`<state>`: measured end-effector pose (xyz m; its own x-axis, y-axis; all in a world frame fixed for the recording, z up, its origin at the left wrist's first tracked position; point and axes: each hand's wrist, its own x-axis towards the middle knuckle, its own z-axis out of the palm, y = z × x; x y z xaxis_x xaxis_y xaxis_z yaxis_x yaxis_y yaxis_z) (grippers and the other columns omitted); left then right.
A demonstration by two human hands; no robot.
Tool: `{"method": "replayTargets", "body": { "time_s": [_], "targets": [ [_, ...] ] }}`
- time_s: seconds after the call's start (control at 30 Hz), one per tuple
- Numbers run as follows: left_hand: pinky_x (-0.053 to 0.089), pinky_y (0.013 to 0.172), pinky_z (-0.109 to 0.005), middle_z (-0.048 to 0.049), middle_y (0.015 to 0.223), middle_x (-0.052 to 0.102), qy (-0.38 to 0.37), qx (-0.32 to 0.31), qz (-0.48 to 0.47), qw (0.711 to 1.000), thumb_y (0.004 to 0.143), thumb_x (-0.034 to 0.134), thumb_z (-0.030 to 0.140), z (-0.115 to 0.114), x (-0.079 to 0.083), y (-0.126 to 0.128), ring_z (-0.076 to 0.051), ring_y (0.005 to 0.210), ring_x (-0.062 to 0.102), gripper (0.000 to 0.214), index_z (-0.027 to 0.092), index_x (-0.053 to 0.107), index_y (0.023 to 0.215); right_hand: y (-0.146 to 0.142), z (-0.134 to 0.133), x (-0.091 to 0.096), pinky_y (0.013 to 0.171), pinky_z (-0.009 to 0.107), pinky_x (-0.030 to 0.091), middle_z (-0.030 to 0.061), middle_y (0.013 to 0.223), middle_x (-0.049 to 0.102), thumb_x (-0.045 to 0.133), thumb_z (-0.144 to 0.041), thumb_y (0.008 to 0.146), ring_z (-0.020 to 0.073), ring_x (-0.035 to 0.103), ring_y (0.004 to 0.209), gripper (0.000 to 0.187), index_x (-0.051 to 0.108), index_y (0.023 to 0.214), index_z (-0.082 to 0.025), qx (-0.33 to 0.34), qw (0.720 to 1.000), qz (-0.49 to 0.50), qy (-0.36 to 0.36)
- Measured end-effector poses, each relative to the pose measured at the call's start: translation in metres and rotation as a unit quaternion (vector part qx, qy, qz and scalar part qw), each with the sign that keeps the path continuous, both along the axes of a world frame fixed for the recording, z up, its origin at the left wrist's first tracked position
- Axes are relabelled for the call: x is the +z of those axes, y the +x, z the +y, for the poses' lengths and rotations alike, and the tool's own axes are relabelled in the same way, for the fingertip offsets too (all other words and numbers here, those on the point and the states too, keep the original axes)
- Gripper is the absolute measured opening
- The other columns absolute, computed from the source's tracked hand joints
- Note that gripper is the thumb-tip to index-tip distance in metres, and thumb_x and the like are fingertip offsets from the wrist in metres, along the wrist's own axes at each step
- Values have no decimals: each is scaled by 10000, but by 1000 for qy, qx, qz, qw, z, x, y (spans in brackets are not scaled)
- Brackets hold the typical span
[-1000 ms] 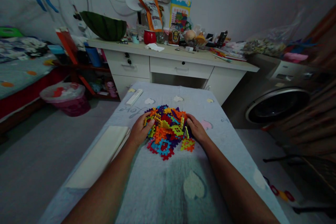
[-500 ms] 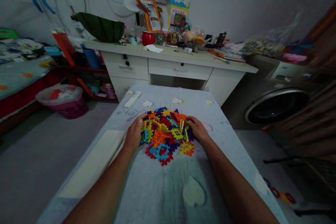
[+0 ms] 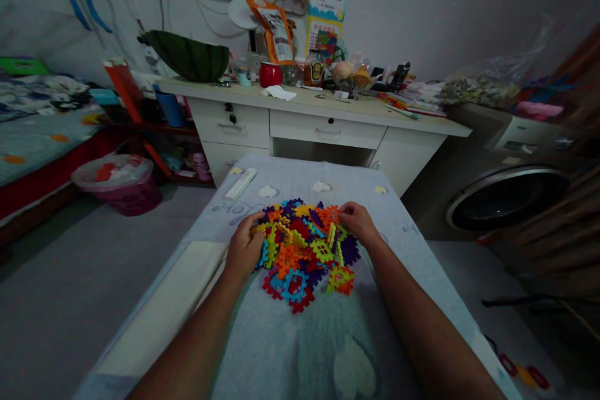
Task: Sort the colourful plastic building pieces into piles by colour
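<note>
A heap of colourful plastic interlocking building tiles (image 3: 300, 244) with notched edges lies on the cloth-covered table (image 3: 281, 350). At the heap's left edge is my left hand (image 3: 246, 247), thumb and fingers apart and touching the outer tiles. My right hand (image 3: 359, 223) is at the upper right edge, its fingers pinched at an orange tile (image 3: 329, 215). Nearest me in the heap lie a blue frame-shaped tile (image 3: 295, 285) and a red tile (image 3: 302, 301). A yellow-green and orange tile (image 3: 341, 280) lies at the lower right.
A white strip-shaped object (image 3: 240, 184) lies towards the far left of the table. A pale flat panel (image 3: 164, 306) lies along the left side. Behind stands a white desk (image 3: 323, 128) with jars and a watermelon-shaped bowl (image 3: 190, 57). A washing machine (image 3: 497, 187) stands right.
My right hand has shifted up along the heap's edge, its fingers now closing at an orange tile. My left hand stays at the left edge. The whole view has shifted slightly.
</note>
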<state>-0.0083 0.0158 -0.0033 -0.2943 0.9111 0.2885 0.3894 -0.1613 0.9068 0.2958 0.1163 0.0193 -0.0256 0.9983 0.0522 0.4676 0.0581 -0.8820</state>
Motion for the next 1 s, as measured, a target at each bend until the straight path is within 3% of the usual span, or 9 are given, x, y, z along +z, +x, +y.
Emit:
{"method": "replayTargets", "body": {
  "time_s": [0.13,0.3,0.47,0.63,0.73,0.83,0.9,1.0],
  "targets": [
    [397,1084,-443,-82,1237,642,-9,4,16,1000,796,495,284,0,3,1,-263,1187,574,416,203,618,1185,3,23,9,565,260,393,-9,637,570,595,-366,588,135,491,596,204,573,704,-200,-45,998,36,38],
    [413,1063,-435,-83,1189,661,-10,2,18,1000,792,497,319,0,5,2,-266,1142,590,382,198,640,1124,-14,62,14,546,253,402,-18,607,566,597,-348,589,119,473,555,191,556,691,-191,-92,993,77,20],
    [425,1043,-406,-85,1175,667,-14,-2,25,1000,799,489,334,1,5,1,-255,1125,596,380,188,647,1112,-37,101,5,510,234,402,-26,558,547,573,-264,614,117,489,522,100,539,666,-186,-134,989,61,20],
    [447,1013,-399,-84,1165,671,-27,-6,18,999,808,496,344,1,1,0,-251,1095,613,394,188,639,1141,-35,111,-7,693,277,483,10,712,653,557,-198,631,155,581,685,129,628,736,-174,-141,989,14,42],
    [446,1011,-396,-85,1172,662,-30,-11,20,999,807,494,342,1,1,0,-249,1097,611,395,186,633,1143,-24,105,-14,878,320,480,34,885,707,529,-163,668,181,625,860,217,694,808,-177,-86,994,-25,67],
    [437,1021,-392,-85,1168,658,-26,-9,27,999,807,489,344,1,3,0,-249,1105,604,384,186,639,1122,-13,100,-22,1050,352,403,49,1088,706,507,-121,717,193,602,1094,271,724,864,-191,34,986,-107,125],
    [434,1023,-388,-84,1161,660,-26,-7,31,999,803,491,348,0,6,1,-248,1103,603,377,188,642,1110,-9,100,-27,1102,373,364,51,1189,682,506,-114,755,193,574,1181,283,732,900,-203,93,972,-150,154],
    [437,1018,-382,-81,1151,663,-29,-3,36,999,798,497,352,0,9,2,-248,1096,604,368,191,646,1093,-7,102,-32,1127,410,340,66,1270,652,514,-123,795,208,552,1237,299,731,983,-209,122,958,-194,172]
  ]
}}
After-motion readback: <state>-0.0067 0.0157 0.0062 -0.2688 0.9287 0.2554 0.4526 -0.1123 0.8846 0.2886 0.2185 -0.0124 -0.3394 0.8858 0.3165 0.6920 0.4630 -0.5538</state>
